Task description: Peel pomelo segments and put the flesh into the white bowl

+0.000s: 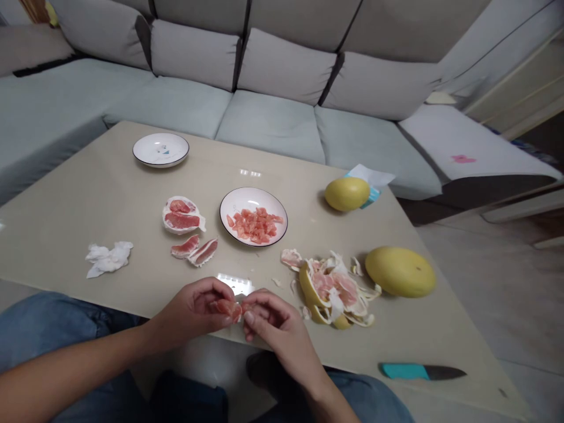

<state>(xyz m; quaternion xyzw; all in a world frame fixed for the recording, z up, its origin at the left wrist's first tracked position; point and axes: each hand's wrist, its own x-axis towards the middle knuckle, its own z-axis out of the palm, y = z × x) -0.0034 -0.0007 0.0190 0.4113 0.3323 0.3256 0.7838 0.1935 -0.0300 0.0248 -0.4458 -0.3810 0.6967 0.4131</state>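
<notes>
Just over the table's near edge, my left hand [198, 308] is closed around a pink pomelo segment [228, 308]. My right hand [275, 329] pinches at the right end of the same segment, thumb against the fingers. Beyond them, a dark-rimmed white plate [229, 205] carries a heap of pomelo flesh pieces [257, 224]. Left of that plate lie a partly peeled pomelo chunk [181, 215] and two loose segments [196, 251]. To the right of my hands, pomelo peel [311, 294] cups a pile of torn membrane and pith [339, 288].
Two whole yellow pomelos [400, 271] sit on the right side, the farther by a blue tissue pack [372, 197]. A knife [423, 371] with a teal handle lies near the right front edge. Crumpled tissue [108, 258] and another plate [161, 150] are on the left. A sofa [268, 123] stands behind.
</notes>
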